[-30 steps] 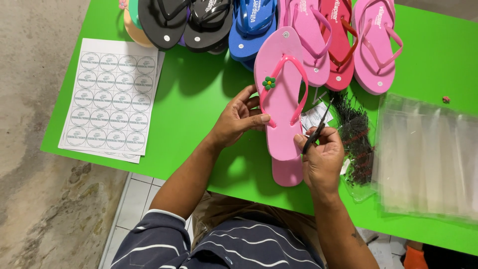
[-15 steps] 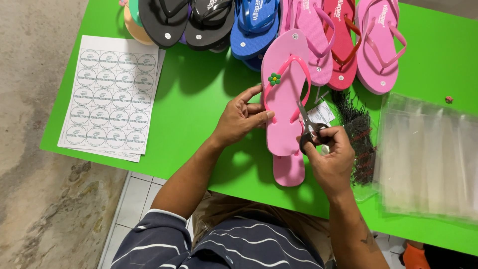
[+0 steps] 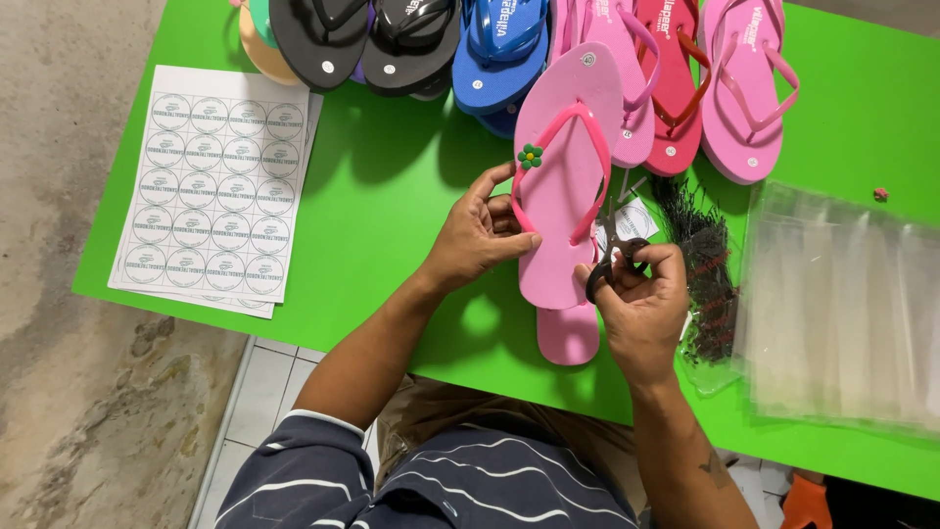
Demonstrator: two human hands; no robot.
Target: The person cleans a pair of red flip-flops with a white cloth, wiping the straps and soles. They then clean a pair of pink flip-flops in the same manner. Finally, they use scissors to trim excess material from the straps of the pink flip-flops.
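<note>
Bright green table point(image 3: 392, 196), rough concrete floor point(image 3: 69, 411), pale tiles point(image 3: 259, 392)

Single head view, looking steeply down, close over green table point(image 3: 392, 196).

Bare green table point(image 3: 392, 186) lies open at centre-left. Flip-flops point(image 3: 411, 39) crowd the upper edge, a sticker sheet point(image 3: 211, 186) blocks the left, clear bags point(image 3: 842, 304) the right.

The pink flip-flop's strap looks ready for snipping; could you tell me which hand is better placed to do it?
Probably the right hand: it holds the small scissors beside the strap, while the left hand steadies the pink flip-flop.
</note>
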